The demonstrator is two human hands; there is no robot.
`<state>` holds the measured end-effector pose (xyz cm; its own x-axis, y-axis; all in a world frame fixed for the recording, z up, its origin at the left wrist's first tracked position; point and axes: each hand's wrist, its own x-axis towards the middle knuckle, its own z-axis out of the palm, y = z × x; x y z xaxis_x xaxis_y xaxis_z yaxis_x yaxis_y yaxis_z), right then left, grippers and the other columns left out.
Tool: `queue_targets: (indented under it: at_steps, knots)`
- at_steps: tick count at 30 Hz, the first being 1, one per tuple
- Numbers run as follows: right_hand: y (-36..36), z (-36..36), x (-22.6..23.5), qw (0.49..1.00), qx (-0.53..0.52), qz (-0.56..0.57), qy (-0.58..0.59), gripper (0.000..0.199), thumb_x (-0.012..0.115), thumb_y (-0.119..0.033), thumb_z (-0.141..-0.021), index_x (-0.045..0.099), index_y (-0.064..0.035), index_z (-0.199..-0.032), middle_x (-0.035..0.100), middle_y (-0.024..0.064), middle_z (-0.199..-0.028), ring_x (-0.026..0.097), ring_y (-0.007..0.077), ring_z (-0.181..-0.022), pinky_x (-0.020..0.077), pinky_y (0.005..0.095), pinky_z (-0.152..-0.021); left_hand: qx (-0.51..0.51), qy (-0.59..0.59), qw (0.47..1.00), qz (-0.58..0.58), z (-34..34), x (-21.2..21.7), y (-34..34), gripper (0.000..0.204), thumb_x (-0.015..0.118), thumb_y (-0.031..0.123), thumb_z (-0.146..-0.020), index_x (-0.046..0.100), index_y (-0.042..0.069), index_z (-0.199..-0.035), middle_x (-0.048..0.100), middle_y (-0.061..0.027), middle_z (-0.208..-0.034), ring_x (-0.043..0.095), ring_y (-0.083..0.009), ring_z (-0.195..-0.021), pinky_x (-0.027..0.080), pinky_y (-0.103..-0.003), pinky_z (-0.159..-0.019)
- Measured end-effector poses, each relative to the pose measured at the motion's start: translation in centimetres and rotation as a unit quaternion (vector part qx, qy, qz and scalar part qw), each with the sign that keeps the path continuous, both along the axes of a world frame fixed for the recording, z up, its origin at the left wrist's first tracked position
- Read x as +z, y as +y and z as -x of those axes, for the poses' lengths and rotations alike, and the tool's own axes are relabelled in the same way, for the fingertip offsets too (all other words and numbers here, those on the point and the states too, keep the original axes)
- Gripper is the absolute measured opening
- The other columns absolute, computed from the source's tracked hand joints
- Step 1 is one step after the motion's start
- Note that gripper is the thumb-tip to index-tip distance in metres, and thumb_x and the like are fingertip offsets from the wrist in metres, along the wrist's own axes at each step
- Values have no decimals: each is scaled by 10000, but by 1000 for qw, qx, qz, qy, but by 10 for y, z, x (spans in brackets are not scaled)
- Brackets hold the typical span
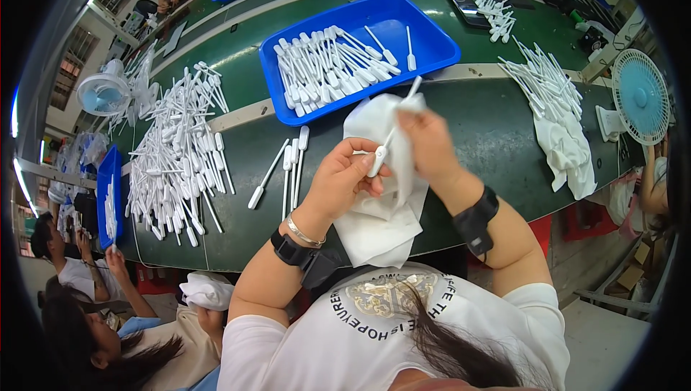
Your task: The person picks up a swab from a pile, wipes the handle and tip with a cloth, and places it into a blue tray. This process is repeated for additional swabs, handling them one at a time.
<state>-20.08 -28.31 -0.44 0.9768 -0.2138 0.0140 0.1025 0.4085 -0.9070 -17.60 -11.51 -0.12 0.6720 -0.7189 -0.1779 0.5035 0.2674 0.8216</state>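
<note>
Stick [378,158] at frame centre, pinched in my left hand [340,177]; my right hand [430,145], blurred, closed on cloth [387,229] against it; partway, I judge: tray [432,31], upper middle, likely finished ones; pile [173,157], left, likely remaining

From afar I log one green worktable [489,132]. Inside its near edge — left hand [340,179] pinching a white stemmed piece [378,158]; right hand [430,143], blurred, closed on white cloth [381,233]. Toward its left end — heap of similar pieces [173,161]. Farther in, one blue tray [435,38], more pieces [317,71] at its left.
</note>
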Motion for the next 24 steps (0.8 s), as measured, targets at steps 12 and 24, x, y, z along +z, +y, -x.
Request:
queue_targets:
  at_steps: [12,24]
  knots:
    - [27,16,-2,986,41,163,-11,195,469,-190,-907,521,-28,-1003,568,26,-899,509,65,-816,429,228,-725,118,-272,946,-132,2,-11,1,157,510,121,-883,491,25,-1007,552,-12,-813,511,-53,-700,435,-192,-610]
    - [33,19,-4,932,255,254,-30,276,446,-243,-922,511,-30,-1085,564,8,-916,498,72,-818,426,247,-728,210,-234,949,-30,-12,15,27,133,499,153,-896,523,34,-842,490,7,-713,415,-32,-543,330,-170,-466]
